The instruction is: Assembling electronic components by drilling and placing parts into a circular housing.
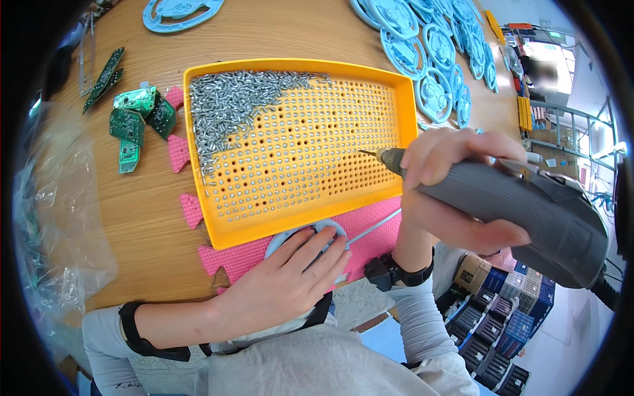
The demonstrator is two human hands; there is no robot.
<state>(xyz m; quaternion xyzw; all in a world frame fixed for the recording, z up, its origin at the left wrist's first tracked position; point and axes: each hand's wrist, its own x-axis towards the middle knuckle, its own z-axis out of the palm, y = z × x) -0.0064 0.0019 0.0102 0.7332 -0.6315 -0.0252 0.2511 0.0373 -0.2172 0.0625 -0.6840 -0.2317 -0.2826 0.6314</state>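
My right hand [432, 218] is wrapped around a dark grey electric screwdriver [528, 208]. The thin bit points left, over the right part of a yellow tray [297, 64]. Small silver screws [231, 99] lie heaped in the tray's far left corner, and many others stand in the rows of holes. Below the tray's near edge, my left hand [284, 284] lies with fingers stretched and spread over a light blue round plastic part [330, 228]. That part rests on a pink foam mat [373, 231] and is mostly hidden by the hand. A pale rod or strip extends right from it.
Green circuit boards [132, 129] lie left of the tray, near clear plastic bags [59, 218]. Many light blue plastic parts [436, 92] are piled at the far right. Another blue wheel-shaped part [175, 26] lies at the far left. Stacked boxes [522, 290] stand on the floor at right.
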